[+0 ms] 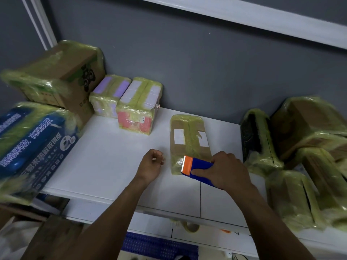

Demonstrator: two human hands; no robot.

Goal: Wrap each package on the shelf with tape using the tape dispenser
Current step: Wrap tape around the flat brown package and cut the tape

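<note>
A small brown package (188, 141) with white labels and yellowish tape lies flat in the middle of the white shelf (116, 151). My right hand (223, 170) grips the blue and orange tape dispenser (195, 167), whose orange toothed end rests on the package's near end. Just left of the package, my left hand (151, 165) hovers over the shelf with fingers loosely curled and nothing in it.
Taped packages ring the bare middle: a big carton (60, 76) and a blue pack (32, 145) at left, two small bundles (129, 102) at the back, several boxes (304, 147) at right. A tape roll (189, 226) lies on a lower shelf.
</note>
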